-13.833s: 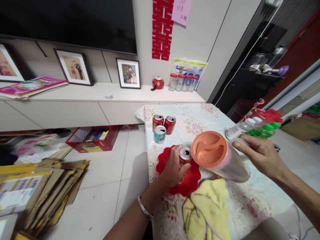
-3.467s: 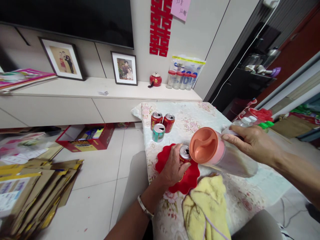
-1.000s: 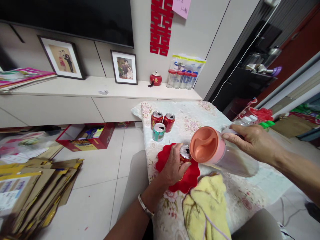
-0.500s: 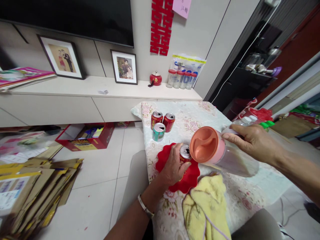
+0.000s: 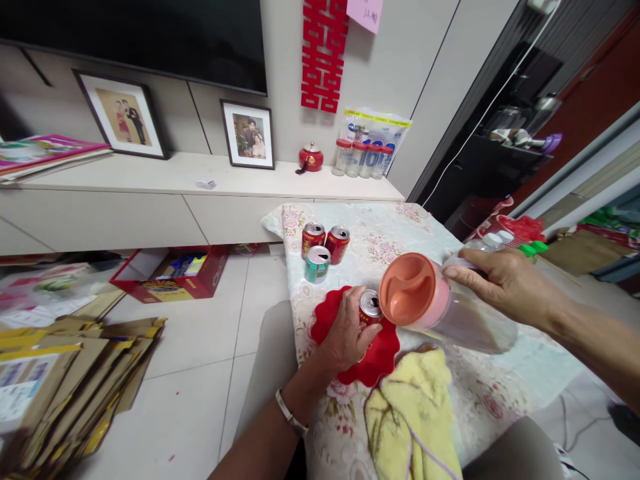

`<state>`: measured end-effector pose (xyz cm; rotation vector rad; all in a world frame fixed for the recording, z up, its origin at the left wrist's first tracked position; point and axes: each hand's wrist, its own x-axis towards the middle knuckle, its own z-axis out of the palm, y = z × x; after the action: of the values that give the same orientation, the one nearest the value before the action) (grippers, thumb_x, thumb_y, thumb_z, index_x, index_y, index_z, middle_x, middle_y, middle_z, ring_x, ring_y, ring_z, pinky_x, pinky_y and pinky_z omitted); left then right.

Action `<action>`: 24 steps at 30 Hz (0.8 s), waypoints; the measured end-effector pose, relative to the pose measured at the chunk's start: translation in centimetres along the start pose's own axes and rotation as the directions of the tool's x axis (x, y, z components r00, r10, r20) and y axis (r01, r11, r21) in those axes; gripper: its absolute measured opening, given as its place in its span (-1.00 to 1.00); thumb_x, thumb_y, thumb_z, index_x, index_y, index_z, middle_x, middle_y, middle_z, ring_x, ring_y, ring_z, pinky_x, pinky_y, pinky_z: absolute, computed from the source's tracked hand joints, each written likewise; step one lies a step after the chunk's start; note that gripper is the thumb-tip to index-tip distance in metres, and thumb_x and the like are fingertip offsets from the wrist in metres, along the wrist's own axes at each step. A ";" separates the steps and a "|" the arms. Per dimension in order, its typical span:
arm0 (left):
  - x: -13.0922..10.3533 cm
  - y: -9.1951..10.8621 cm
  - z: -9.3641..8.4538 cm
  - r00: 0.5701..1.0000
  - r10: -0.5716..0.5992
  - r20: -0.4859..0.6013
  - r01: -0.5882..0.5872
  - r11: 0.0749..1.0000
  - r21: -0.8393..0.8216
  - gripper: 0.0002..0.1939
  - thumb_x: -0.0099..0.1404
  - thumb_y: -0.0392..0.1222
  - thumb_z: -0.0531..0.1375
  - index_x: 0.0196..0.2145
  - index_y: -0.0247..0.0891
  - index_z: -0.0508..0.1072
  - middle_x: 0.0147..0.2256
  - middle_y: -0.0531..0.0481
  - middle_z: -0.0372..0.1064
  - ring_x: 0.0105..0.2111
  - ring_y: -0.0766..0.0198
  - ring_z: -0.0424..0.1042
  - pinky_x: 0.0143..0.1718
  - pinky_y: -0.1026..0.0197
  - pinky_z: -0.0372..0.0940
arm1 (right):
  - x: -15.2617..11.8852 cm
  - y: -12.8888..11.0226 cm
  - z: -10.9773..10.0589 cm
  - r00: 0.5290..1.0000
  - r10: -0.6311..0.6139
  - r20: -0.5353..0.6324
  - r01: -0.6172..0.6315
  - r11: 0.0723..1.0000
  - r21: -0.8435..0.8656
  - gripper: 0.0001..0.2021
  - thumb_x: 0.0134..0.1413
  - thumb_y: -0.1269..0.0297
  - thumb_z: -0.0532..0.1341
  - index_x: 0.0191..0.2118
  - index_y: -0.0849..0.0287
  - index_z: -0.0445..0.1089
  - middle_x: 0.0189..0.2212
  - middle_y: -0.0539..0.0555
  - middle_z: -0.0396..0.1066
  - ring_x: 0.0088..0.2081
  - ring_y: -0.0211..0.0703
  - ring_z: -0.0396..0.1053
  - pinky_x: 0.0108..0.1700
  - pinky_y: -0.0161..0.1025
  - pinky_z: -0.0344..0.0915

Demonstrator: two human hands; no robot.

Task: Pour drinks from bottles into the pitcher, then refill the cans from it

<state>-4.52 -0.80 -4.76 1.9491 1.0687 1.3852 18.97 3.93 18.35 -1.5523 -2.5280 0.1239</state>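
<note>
My left hand (image 5: 347, 333) is wrapped round an opened red can (image 5: 371, 305), which stands upright on a scalloped red mat (image 5: 385, 357). In my right hand (image 5: 505, 280) is the handle of a clear pitcher (image 5: 475, 323) with an orange lid (image 5: 407, 290). The pitcher is tipped well over to the left, its lid close beside the can's top. Brownish liquid shows inside it; whether any flows out I cannot tell. Beyond the mat stand two opened red cans (image 5: 338, 245) and a green can (image 5: 317, 265).
A yellow towel (image 5: 417, 413) lies at the near side of the flowered tablecloth (image 5: 380, 247). Lidded glass jars (image 5: 353, 160) and a red pot (image 5: 311, 158) stand on the white cabinet (image 5: 175, 177). Flattened cardboard (image 5: 100, 367) and a red box (image 5: 170, 277) are on the floor at left.
</note>
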 end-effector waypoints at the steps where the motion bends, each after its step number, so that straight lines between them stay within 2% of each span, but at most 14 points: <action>1: 0.0 0.0 0.0 1.000 0.001 0.000 -0.001 1.000 0.000 -0.29 0.40 -0.13 0.17 0.37 -0.25 -0.06 0.26 -0.39 0.12 0.29 -0.20 0.20 0.30 -0.36 0.19 | 0.0 0.1 0.0 1.000 -0.010 -0.007 0.010 1.000 0.000 -0.34 0.23 -0.46 -0.07 -0.51 0.06 0.23 -0.70 -0.06 0.18 -0.61 -0.17 0.21 -0.47 -0.17 0.09; 7: 0.0 0.0 -0.1 1.000 -0.004 0.006 0.004 1.000 0.003 -0.28 0.38 -0.14 0.18 0.37 -0.20 -0.07 0.26 -0.35 0.12 0.29 -0.17 0.21 0.30 -0.34 0.20 | 0.0 0.5 0.2 0.999 -0.038 -0.025 0.038 0.999 -0.001 -0.37 0.26 -0.41 -0.04 -0.51 0.06 0.21 -0.69 -0.07 0.16 -0.62 -0.20 0.18 -0.48 -0.19 0.07; 14: 0.0 0.0 0.1 0.999 -0.024 -0.022 0.024 1.000 -0.020 -0.30 0.36 -0.13 0.19 0.35 -0.27 0.03 0.26 -0.39 0.18 0.29 -0.16 0.23 0.30 -0.33 0.21 | 0.0 0.8 0.3 0.998 -0.051 -0.030 0.051 0.999 -0.014 -0.39 0.29 -0.37 -0.03 -0.50 0.07 0.21 -0.69 -0.09 0.16 -0.61 -0.21 0.18 -0.47 -0.20 0.06; 24: 0.0 0.2 0.0 1.000 -0.021 -0.016 0.021 1.000 -0.009 -0.30 0.36 -0.13 0.19 0.35 -0.30 0.03 0.25 -0.39 0.18 0.29 -0.16 0.24 0.30 -0.31 0.23 | 0.0 1.0 0.4 0.998 -0.061 -0.033 0.061 0.998 -0.020 -0.40 0.31 -0.35 -0.02 -0.50 0.07 0.20 -0.69 -0.10 0.13 -0.62 -0.23 0.16 -0.48 -0.21 0.04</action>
<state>-4.50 -0.87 -4.60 1.9187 1.0854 1.3942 19.76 4.34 17.77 -1.4698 -2.5553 0.0654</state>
